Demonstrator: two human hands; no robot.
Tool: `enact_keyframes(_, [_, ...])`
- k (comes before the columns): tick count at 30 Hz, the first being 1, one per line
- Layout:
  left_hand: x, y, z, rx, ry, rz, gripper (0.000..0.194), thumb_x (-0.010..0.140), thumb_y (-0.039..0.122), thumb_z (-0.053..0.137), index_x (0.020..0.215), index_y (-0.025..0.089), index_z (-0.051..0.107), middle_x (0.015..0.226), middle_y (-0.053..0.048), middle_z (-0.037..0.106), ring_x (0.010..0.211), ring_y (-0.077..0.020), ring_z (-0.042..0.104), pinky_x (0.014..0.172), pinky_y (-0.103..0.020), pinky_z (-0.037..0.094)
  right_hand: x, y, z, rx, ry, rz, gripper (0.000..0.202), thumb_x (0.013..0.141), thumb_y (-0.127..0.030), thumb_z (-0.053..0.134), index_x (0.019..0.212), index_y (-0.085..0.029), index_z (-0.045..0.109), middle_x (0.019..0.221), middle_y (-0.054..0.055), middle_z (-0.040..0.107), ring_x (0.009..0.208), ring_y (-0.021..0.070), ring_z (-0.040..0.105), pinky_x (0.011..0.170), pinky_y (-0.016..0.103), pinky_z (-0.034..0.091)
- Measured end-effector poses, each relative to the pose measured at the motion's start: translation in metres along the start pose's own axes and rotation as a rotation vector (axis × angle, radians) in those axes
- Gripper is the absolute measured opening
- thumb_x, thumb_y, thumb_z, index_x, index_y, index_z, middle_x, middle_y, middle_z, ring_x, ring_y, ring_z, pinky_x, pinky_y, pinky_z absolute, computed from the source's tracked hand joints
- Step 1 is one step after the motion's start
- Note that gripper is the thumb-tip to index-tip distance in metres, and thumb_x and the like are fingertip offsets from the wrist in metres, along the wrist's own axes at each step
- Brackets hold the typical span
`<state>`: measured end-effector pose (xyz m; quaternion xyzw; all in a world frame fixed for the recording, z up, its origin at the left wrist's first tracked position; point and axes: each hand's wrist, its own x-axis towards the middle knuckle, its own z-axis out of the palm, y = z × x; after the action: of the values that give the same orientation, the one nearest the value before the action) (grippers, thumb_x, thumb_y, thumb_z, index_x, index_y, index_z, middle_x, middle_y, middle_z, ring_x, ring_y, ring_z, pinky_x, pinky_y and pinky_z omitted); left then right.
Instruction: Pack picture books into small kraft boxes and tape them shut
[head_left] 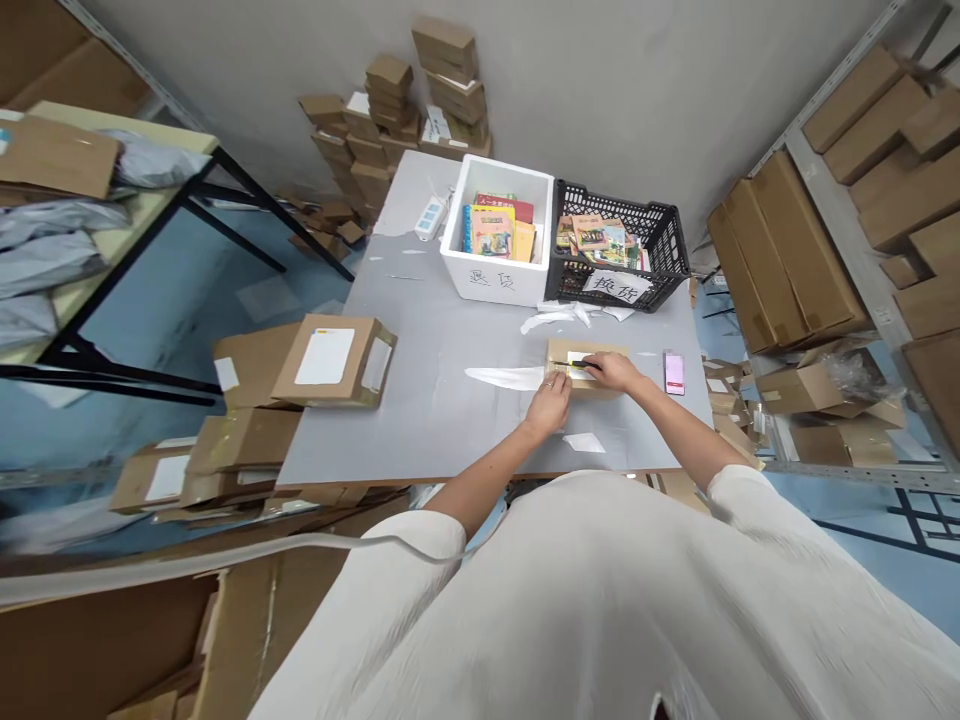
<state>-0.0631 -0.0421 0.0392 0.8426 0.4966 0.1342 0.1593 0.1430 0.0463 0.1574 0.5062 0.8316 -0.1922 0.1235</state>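
A small cardboard box [583, 383] lies flat on the grey table [420, 430], right of its middle and toward the near edge, seen here from the head camera. It looks stiff-walled and, I judge, fairly light unless packed with books; its contents are hidden. The board should give a dry, firm grip, though the shiny tape on top may be slippery. The opposite short ends look the best places to take hold, clear of the slim dark cutter [574, 364].

The right hand [612, 371] comes in from the right, its fingers closed round the cutter, which points left across the white label on the box top. The left hand [550, 402] reaches up from the near side, fingers bent and touching the box's near left corner; whether they grip it or only press on it I cannot tell. Both forearms slant inward, so the hands sit close together.

A long white strip [504, 378] lies just left of the box, a white scrap [584, 442] nearer the table edge, and a phone [674, 373] to the right.
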Motion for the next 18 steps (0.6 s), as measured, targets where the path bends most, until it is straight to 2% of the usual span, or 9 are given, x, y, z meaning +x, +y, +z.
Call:
enact_keyframes(7, [0.000,-0.001,0.003,-0.008,0.001,0.011,0.076,0.095,0.016,0.059,0.169,0.002,0.049,0.171,-0.029,0.054,0.167,-0.0400,0.044,0.141,-0.055,0.035,0.006,-0.009,-0.004,-0.085,-0.003,0.028,0.048,0.118,-0.038,0.047,0.159,-0.026,0.072,0.156,0.009,0.076,0.140,0.0296,0.071,0.105,0.034,0.056])
enact_keyframes(12, [0.000,-0.001,0.003,-0.020,0.008,0.015,0.083,0.091,0.015,0.062,0.172,0.003,0.046,0.170,-0.029,0.054,0.167,-0.0406,0.044,0.141,-0.057,0.033,0.007,-0.012,-0.009,-0.096,-0.023,0.024,0.048,0.119,-0.036,0.046,0.158,-0.024,0.071,0.151,0.010,0.079,0.137,0.0293,0.073,0.104,0.034,0.056])
enact_keyframes(18, [-0.001,0.000,0.000,-0.002,0.001,0.027,0.080,0.092,0.018,0.061,0.170,0.001,0.048,0.169,-0.030,0.055,0.167,-0.0416,0.044,0.141,-0.058,0.033,0.009,-0.018,-0.017,-0.117,-0.039,0.022,0.047,0.119,-0.035,0.047,0.157,-0.023,0.072,0.148,0.011,0.079,0.135,0.0303,0.073,0.102,0.033,0.055])
